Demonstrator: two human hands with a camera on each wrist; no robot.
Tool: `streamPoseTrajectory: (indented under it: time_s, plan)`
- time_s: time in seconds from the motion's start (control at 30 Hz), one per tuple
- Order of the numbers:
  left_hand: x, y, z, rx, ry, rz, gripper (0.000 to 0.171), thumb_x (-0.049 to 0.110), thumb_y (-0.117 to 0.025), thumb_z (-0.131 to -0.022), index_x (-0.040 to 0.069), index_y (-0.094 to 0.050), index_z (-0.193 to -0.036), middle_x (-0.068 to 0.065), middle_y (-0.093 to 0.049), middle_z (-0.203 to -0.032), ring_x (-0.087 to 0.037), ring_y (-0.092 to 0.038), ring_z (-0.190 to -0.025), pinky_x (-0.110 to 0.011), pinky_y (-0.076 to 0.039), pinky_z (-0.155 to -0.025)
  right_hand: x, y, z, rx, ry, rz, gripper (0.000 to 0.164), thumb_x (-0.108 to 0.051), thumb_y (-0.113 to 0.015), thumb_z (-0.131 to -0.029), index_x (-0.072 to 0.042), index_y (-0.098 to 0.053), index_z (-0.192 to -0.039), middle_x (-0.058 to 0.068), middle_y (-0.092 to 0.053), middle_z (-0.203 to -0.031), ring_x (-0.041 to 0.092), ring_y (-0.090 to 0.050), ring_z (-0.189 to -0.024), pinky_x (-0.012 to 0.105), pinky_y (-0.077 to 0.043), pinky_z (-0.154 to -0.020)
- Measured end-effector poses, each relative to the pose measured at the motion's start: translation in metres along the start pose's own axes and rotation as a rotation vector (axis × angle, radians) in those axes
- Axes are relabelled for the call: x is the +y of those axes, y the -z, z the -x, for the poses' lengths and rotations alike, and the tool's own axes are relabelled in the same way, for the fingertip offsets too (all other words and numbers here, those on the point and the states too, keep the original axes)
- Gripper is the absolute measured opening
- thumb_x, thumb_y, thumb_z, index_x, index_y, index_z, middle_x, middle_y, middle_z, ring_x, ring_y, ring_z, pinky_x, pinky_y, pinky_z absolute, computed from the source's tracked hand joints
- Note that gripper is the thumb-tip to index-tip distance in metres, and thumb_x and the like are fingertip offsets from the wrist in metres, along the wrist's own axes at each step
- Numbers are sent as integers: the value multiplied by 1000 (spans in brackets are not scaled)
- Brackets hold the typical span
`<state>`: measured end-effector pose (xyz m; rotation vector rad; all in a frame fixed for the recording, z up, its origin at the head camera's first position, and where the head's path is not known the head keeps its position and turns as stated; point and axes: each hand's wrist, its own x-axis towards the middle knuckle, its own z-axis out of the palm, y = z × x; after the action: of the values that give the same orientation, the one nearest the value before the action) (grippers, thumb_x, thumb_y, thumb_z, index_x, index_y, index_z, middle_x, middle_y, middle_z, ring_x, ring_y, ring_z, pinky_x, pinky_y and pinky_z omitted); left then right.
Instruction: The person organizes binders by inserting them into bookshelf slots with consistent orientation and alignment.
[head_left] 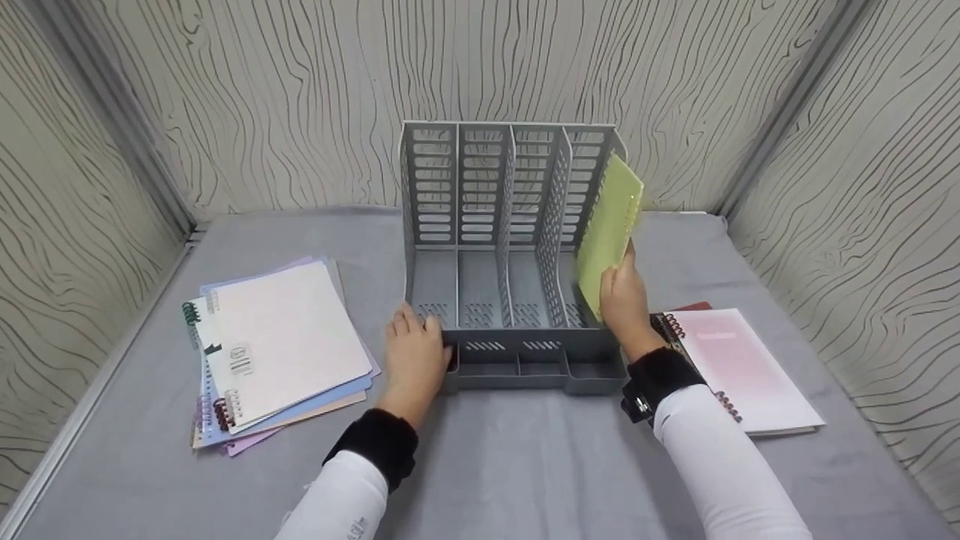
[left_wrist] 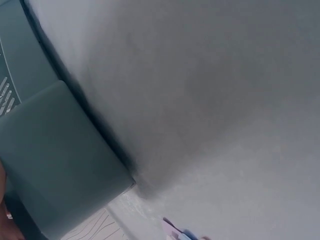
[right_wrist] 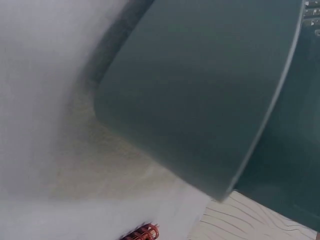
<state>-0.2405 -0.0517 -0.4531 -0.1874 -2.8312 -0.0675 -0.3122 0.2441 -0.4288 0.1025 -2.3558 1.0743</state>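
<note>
A grey file organizer [head_left: 534,337] with several upright slots and a low compartmented front stands at the middle of the table. My right hand [head_left: 625,300] grips a yellow-green spiral notebook [head_left: 609,225] by its near edge. That notebook stands upright and slightly tilted in the rightmost slot; its lower edge is partly hidden by the hand. At the organizer's front left corner, my left hand [head_left: 415,354] holds the side wall. Both wrist views are largely filled by the organizer's front corner [left_wrist: 62,155] [right_wrist: 195,95]; the right hand's fingers are out of the right wrist view.
Left of the organizer lies a loose stack of spiral notebooks [head_left: 292,337], a white one on top. To the right, a pink-and-white spiral notebook [head_left: 739,367] tops another pile, near my right forearm. Wood-grain panels [head_left: 300,97] enclose the grey cloth-covered table [head_left: 517,465].
</note>
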Motion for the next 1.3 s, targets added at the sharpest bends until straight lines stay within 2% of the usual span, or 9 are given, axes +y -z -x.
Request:
streamPoseTrajectory:
  time_s: [0.23, 0.47, 0.67, 0.8, 0.97, 1.1, 1.3]
  plan:
    - [0, -1, 0, 19, -8, 8, 46, 40, -68, -83, -1, -51, -94, -37, -44, -128, -45, -47, -115, -49, -37, -98, 3, -6, -4, -30, -56, -12, 55, -5, -33, -93, 2, -16, -144, 38, -51, -117, 44, -54, -103, 54, -42, -88]
    - [-4, 2, -2, 64, 3, -19, 47, 40, -69, -82, -1, -50, -92, -37, -45, -127, -45, -48, -114, -49, -39, -96, -4, -12, -13, -51, -54, -20, 54, -4, -32, -92, 3, -16, -143, 38, -50, -117, 45, -54, -104, 54, -41, -89]
    - [-3, 0, -1, 48, -3, -7, 47, 41, -68, -82, -1, -50, -94, -37, -44, -128, -45, -47, -115, -50, -38, -96, -3, -11, -13, -80, -93, -7, 54, -4, -31, -93, 3, -15, -144, 36, -51, -117, 41, -54, -102, 51, -41, -90]
    - [-2, -2, 1, 32, 0, 4, 48, 41, -68, -82, -1, -50, -96, -37, -43, -129, -45, -46, -116, -50, -37, -97, 0, -13, -12, -92, -76, -22, 53, 0, -31, -91, 7, -17, -142, 35, -45, -124, 39, -48, -112, 48, -36, -98]
    - [-3, -2, -1, 41, 4, 12, 48, 41, -69, -82, -1, -50, -97, -37, -43, -129, -45, -46, -116, -50, -37, -98, 1, -15, -15, -63, -75, 24, 49, 2, -32, -89, 16, -23, -136, 35, -35, -126, 41, -38, -118, 46, -27, -105]
    - [-3, -3, -1, 48, -1, 8, 48, 41, -68, -82, -1, -51, -97, -36, -43, -129, -44, -47, -115, -49, -37, -97, 0, -15, -14, -54, -149, 87, 44, -3, -32, -92, 17, -30, -131, 34, -38, -123, 43, -42, -114, 49, -31, -100]
    - [-4, -6, 1, 118, -13, 0, 46, 40, -72, -79, 0, -51, -89, -37, -47, -125, -43, -50, -112, -48, -41, -93, 1, -14, -14, -125, -231, 190, 42, -11, -31, -95, 14, -35, -128, 31, -44, -119, 45, -48, -107, 55, -38, -91]
